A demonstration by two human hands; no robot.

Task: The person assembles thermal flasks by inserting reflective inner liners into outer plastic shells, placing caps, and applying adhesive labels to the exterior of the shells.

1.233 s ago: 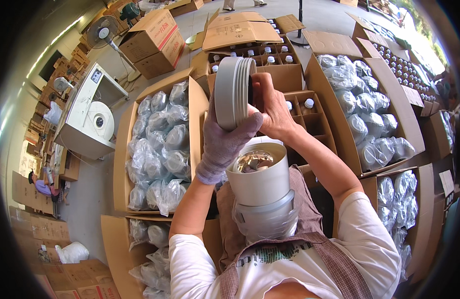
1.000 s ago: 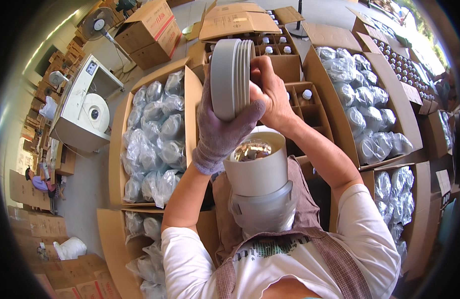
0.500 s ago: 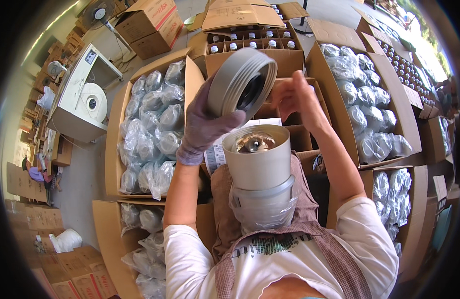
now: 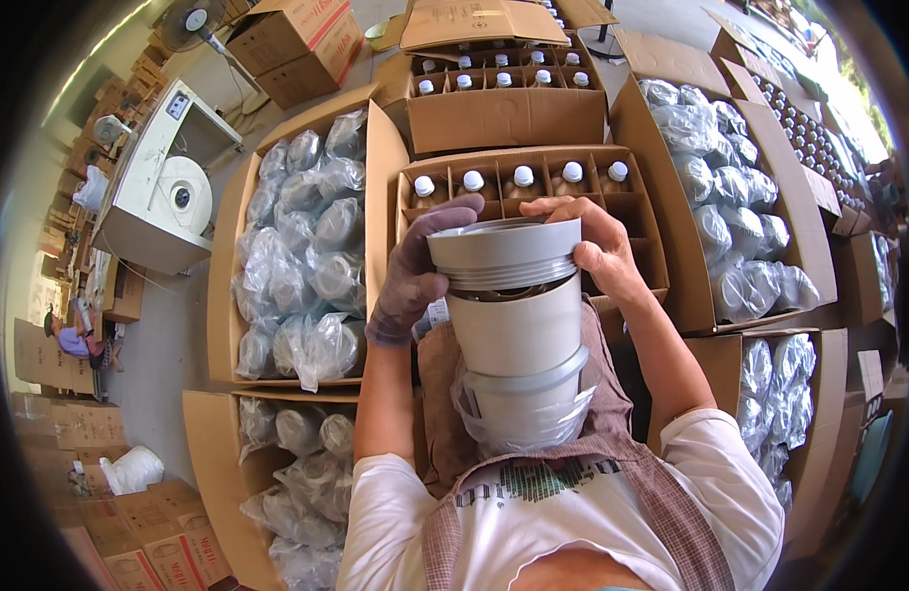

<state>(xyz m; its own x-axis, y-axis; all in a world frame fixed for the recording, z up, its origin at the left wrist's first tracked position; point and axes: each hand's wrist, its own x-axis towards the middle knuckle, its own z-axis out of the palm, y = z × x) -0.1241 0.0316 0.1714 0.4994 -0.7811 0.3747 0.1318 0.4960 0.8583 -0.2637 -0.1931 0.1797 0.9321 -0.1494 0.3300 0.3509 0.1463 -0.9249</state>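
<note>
My left hand [image 4: 411, 271], in a greyish-purple glove, is closed on the left side of a grey threaded collar [image 4: 506, 248]. My right hand [image 4: 606, 251], bare, grips the collar's right side with thumb and fingers. The collar sits on the mouth of a pale grey vacuum flask body [image 4: 519, 327], slightly tilted, with a thin dark gap under its threads. The flask stands upright between my legs. A clear plastic bag [image 4: 521, 419] is bunched around its lower part, against my brown apron.
A divided carton [image 4: 533, 158] of white-capped bottles stands just beyond my hands, another behind it. Open cartons of plastic-wrapped items flank me on the left [image 4: 221, 315] and right [image 4: 661, 197]. A white machine [image 4: 149, 222] stands at far left; farther off sits a person [image 4: 72, 340].
My left hand has lowered the collar from above onto the flask's mouth and turned it level. My right hand has come down and taken hold of the collar's right side.
</note>
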